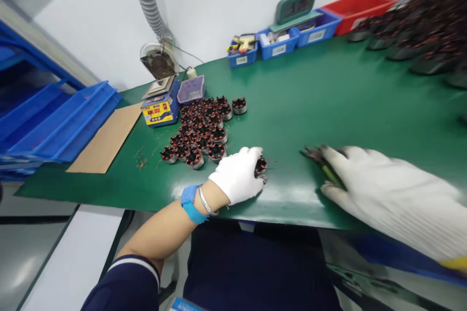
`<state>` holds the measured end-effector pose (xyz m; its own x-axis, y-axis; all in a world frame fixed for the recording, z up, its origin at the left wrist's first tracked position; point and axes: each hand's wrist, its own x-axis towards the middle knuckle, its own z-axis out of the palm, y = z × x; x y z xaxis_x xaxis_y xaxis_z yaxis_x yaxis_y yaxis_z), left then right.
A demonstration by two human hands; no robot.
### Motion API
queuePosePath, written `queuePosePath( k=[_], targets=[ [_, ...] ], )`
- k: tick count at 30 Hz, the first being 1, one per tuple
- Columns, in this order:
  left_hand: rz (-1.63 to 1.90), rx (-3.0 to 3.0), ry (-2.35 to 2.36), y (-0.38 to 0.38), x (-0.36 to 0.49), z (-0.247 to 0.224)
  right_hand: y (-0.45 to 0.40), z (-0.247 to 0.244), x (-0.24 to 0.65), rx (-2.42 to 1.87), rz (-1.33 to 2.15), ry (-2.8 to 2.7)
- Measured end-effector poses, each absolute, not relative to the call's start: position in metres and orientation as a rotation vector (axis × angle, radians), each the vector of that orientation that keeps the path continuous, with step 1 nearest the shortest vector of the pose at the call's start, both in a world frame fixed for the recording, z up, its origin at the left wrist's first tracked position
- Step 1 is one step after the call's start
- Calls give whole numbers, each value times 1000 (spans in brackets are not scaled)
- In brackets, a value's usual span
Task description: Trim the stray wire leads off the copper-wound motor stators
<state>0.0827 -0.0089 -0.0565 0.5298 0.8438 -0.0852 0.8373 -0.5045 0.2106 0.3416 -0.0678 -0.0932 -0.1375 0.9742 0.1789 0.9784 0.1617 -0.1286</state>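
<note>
My left hand [241,175], in a white glove, is wrapped round a small motor stator [260,167] near the front edge of the green table. Thin wires stick out from its right side. To the right, my gloved right hand [357,180] grips pliers [332,175] with green on the handle; their jaws point left, toward the stator but apart from it. Motion blurs this hand somewhat. Left of my left hand stands a cluster of similar stators [200,131] with copper windings and black tops.
Behind the cluster are a blue-yellow device [158,112] and a purple tray [191,89]. Blue bins [279,48], a clock [296,6] and a red bin [355,7] line the back. More stators [430,34] fill the right. Wire scraps [142,163] and cardboard [105,141] lie left.
</note>
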Motion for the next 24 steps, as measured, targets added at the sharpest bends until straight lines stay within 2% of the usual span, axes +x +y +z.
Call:
queuePosePath(
  k=[3,6,10,13,17,20,24],
  targets=[
    [196,2428,1342,4,94,-66,-62,-86,317,-1572,-230,-2370],
    [429,2205,1172,8,97,-84,-55,-91,297,-1434,-152,-2411],
    [567,1817,945,7,96,-103,-49,-90,288,-1690,16,-2337],
    [654,1734,933,9,94,-106,-45,-77,306,-1796,40,-2269],
    [669,1766,1070,14,91,-102,-45,-57,366,-2146,-19,-1938],
    [642,1769,1098,15,91,-100,-47,-47,412,-2566,-27,-1537],
    [680,1781,1123,15,93,-101,-52,-34,418,-2640,-218,-1362]
  ],
)
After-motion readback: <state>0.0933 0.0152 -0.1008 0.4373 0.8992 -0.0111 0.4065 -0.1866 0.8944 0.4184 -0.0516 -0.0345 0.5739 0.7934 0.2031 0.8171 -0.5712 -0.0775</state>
